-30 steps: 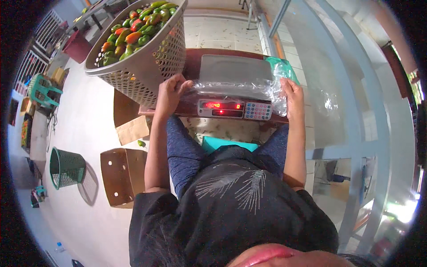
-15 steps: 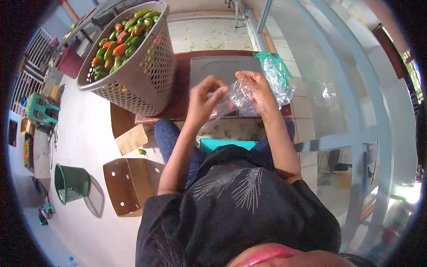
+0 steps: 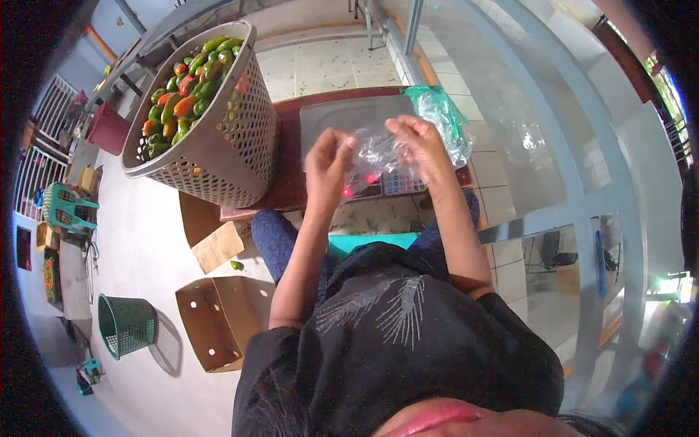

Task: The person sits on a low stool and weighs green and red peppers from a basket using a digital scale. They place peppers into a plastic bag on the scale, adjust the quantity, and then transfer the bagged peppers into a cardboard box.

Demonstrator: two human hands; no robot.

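1. Hands meet at upper centre of the frame: the left hand (image 3: 328, 164) and the right hand (image 3: 421, 146) each pinch an edge of a clear plastic bag (image 3: 378, 154), fingers curled, thumbs pressed onto the film.
2. Both hands touch the bag, which is stretched between them with its long axis running left to right across the frame; neither is nearer than the other.
3. Just beneath the bag lies a grey weighing scale (image 3: 349, 120), its red lit display showing through the film, on a dark red table (image 3: 287, 186).
4. Just right of the right hand sits a bunch of green-tinted plastic bags (image 3: 444, 120).
5. Further out, at upper left, stands a grey perforated basket (image 3: 226, 156) heaped with green and red peppers (image 3: 186, 91), well apart from both hands.
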